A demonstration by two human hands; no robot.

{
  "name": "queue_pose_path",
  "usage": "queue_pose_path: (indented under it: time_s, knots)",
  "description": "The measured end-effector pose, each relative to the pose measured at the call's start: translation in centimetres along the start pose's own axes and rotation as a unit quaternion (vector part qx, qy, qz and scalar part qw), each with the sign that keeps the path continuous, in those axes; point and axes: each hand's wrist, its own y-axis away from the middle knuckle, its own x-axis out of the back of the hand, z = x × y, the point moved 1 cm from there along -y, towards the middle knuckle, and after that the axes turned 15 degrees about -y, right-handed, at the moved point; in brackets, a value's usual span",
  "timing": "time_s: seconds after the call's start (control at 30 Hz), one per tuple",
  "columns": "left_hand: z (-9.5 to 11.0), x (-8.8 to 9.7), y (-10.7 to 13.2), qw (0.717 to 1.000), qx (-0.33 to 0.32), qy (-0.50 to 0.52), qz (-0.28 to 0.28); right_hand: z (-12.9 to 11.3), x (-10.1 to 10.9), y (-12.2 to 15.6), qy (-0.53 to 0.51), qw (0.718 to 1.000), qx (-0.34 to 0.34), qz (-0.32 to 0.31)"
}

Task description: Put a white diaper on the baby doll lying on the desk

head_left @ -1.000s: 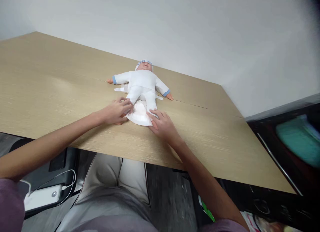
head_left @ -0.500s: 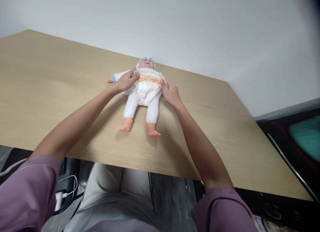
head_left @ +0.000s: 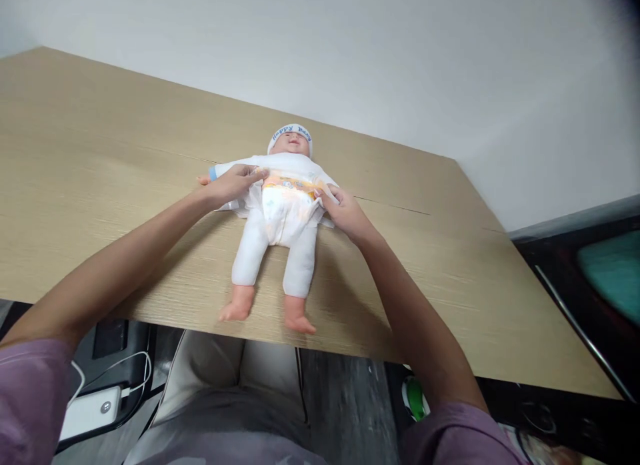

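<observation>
A baby doll [head_left: 251, 247] in white clothes lies on its back on the table, feet towards me. Its cap has blue lettering, and one arm with a blue cuff stretches out to the left. Around its hips is a white diaper [head_left: 284, 215] with an orange printed band across the front. My left hand [head_left: 236, 185] pinches the diaper's upper edge on the left side of the waist. On the opposite side, my right hand [head_left: 344, 210] has its fingers closed on the diaper's other edge. The doll's far arm is mostly hidden behind that hand.
The wooden table [head_left: 125, 125] reaches back to a white wall [head_left: 350, 51]. Below its front edge a white power bank [head_left: 93, 410] with a cable lies on a black surface. A dark object with a teal panel [head_left: 613, 275] stands at the right.
The doll has slid nearer to me, its feet now close to the table's front edge. Both hands have come back with it, still on the diaper's sides.
</observation>
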Motion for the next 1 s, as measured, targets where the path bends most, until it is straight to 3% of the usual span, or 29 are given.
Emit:
queue_pose_path:
  time_s: [0.13,0.23,0.3,0.37,0.43,0.5,0.57,0.67,0.83,1.0]
  knots:
    - [1.2,1.9,-0.5,0.990,0.026,-0.110,0.082,0.4,0.6,1.7,-0.004,0.996,0.017,0.091]
    - [3.3,2.0,-0.4,0.967,-0.045,-0.189,0.166,1.0,0.9,4.3,0.081,0.987,0.044,0.129]
    - [5.3,0.9,0.1,0.940,-0.123,-0.251,0.197,1.7,1.1,5.9,0.153,0.977,0.064,0.133]
    - [7.2,-1.2,0.6,0.913,-0.201,-0.307,0.180,2.5,1.2,6.9,0.203,0.967,0.076,0.136]
    - [8.5,-3.6,0.7,0.890,-0.252,-0.357,0.129,3.4,1.3,7.1,0.221,0.963,0.068,0.142]
    - [9.1,-5.7,0.5,0.872,-0.265,-0.402,0.089,4.0,1.4,6.8,0.219,0.963,0.034,0.153]
    - [9.1,-7.0,0.2,0.861,-0.254,-0.433,0.082,4.4,1.4,6.3,0.203,0.965,-0.012,0.166]
    - [8.6,-7.6,-0.2,0.860,-0.238,-0.442,0.091,4.5,1.4,6.0,0.175,0.967,-0.059,0.173]
    - [8.2,-7.4,-0.3,0.871,-0.222,-0.431,0.086,3.7,1.8,6.1,0.147,0.977,-0.061,0.142]
    - [8.5,-7.5,-0.2,0.876,-0.207,-0.429,0.082,1.8,2.3,5.9,-0.015,0.993,-0.035,0.115]
